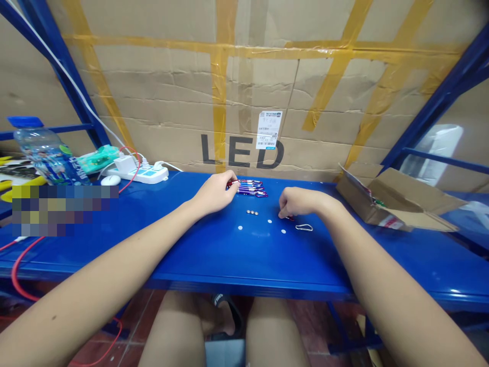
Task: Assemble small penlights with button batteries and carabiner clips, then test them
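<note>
Blue tabletop (pixel 214 250) stands against a large taped cardboard panel (pixel 171 102) marked "LED". A power strip (pixel 153 174) and a water bottle (pixel 53 158) occupy the left end; an open carton (pixel 355 199) sits at the right.

Pens (pixel 252 188) lie side by side near the panel, centred between the arms. Their long axes run left to right, roughly parallel to the front edge of the tabletop. The left hand (pixel 216 194) is the nearer one: its curled thumb and fingers meet the left ends of the pens. Whether it grips any of them cannot be told.

The right hand (pixel 296 202) is positioned to the right of the pens, apart from them and closer to the front edge. Its fingers are bent downward at a small red item (pixel 290 218), mostly covered; whether they pinch it cannot be told. A silver carabiner (pixel 304 228) lies just beside this hand, on its right and front side, long axis also left to right.

Between the hands, forward of the pens, three small metallic discs (pixel 252 212) form a short row. Three white discs (pixel 269 221) lie scattered closer to the front edge.
</note>
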The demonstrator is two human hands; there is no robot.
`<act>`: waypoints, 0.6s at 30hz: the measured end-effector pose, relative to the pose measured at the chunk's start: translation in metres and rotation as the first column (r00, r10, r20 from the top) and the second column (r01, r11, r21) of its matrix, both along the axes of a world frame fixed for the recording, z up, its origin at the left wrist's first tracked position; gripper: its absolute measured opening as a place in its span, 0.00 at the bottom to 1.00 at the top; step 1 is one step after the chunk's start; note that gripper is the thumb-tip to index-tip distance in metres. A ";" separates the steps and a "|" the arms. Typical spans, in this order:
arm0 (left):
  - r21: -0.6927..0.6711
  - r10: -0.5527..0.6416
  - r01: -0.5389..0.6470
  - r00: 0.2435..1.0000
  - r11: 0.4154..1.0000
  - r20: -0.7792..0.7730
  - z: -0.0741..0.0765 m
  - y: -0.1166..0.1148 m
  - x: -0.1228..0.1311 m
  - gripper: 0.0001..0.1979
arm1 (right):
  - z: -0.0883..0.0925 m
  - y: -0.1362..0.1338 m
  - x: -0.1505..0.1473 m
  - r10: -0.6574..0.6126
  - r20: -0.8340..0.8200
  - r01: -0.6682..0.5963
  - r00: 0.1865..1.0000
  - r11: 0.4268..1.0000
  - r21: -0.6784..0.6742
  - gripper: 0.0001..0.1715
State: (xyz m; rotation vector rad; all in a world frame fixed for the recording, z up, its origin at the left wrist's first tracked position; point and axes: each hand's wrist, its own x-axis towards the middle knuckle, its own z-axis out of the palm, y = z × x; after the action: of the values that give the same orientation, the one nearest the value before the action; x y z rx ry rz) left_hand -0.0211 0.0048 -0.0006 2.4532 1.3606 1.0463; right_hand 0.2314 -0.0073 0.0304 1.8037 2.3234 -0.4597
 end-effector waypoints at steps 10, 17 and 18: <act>-0.013 -0.013 0.013 1.000 1.000 -0.019 -0.003 0.001 0.000 0.09 | -0.011 0.006 0.004 0.152 0.010 -0.152 0.988 0.987 0.042 0.11; -0.021 -0.034 0.034 0.999 0.999 -0.023 -0.004 0.001 0.001 0.10 | -0.012 0.002 0.000 0.141 0.103 -0.152 0.985 0.982 0.114 0.09; -0.021 -0.036 0.035 0.999 0.999 -0.024 -0.005 0.001 0.001 0.10 | -0.011 0.001 -0.001 0.141 0.103 -0.152 0.985 0.982 0.115 0.09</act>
State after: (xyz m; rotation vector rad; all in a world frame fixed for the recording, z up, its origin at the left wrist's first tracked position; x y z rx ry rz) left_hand -0.0205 0.0062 -0.0052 2.4734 1.3227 0.9928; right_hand 0.2304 -0.0067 0.0194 1.6488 2.4442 -0.2100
